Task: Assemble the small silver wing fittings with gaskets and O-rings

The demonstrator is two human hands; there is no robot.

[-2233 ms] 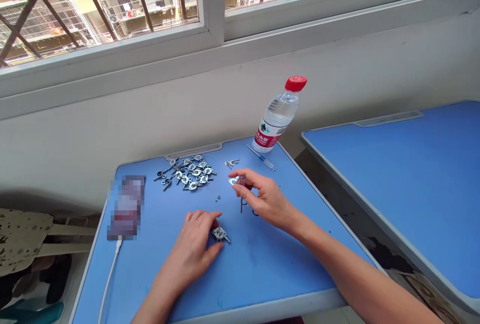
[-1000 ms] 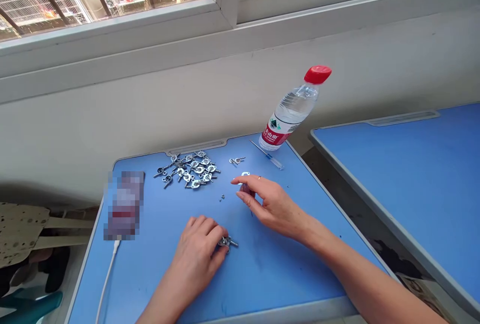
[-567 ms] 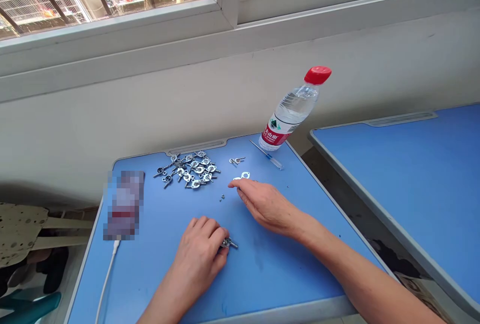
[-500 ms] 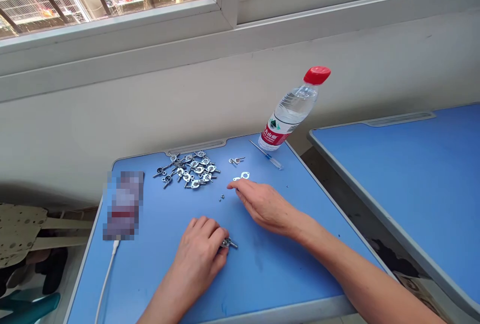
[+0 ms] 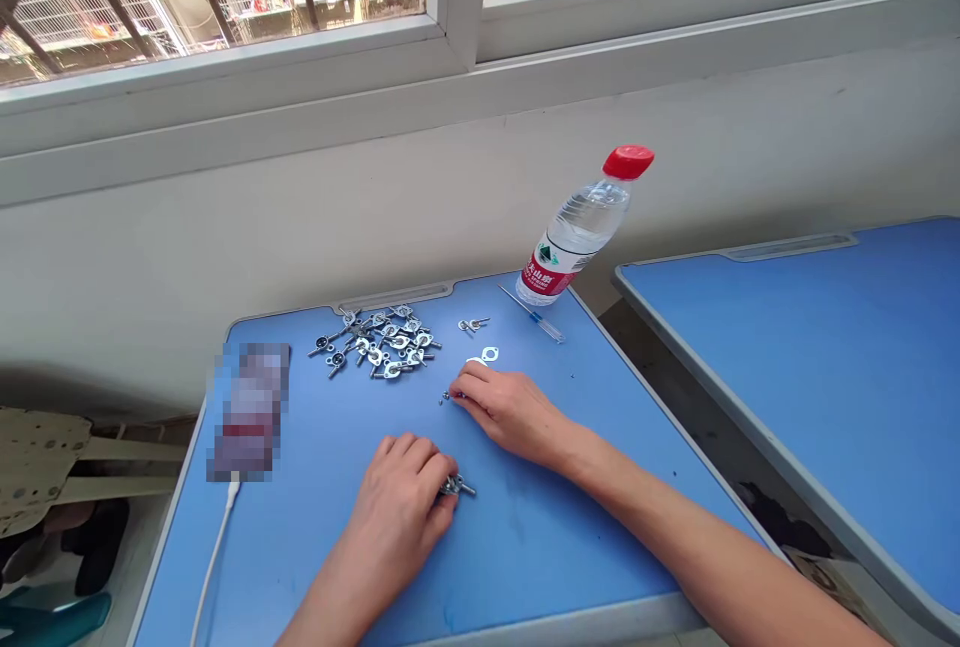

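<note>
- Left hand (image 5: 396, 489) lies low on the desk, its fingers curled in a narrow grip over a small metal fitting (image 5: 453, 485). The fitting sits at the thumb side of the hand, partly showing past the fingertips, and the downward press looks meant to pin it steady against the tabletop.
- Right hand (image 5: 506, 415) rests nearby with its fingers drawn close together, the tips just beside a few tiny screws (image 5: 444, 397). I can't tell from here whether they are holding anything.
- Flat metal plate (image 5: 490, 355) lies just past those fingertips, apart from the other parts, apparently kept within easy reach.
- Pile of small winged metal fittings (image 5: 379, 345) sits further back on the blue desk (image 5: 540, 552), with a smaller pair of similar pieces (image 5: 472, 324) set aside to its right, which looks like a deliberate separation.
- Slim screwdriver (image 5: 534, 315) lies near the desk's back corner, just beside a water bottle (image 5: 577, 232) with a red cap. Both sit well away from the hands, as if parked there.
- Pixelated object (image 5: 247, 412) lies towards the left edge of the desk, a white cable (image 5: 214, 557) trailing from it. A second blue desk (image 5: 795, 397) stands to the right.
</note>
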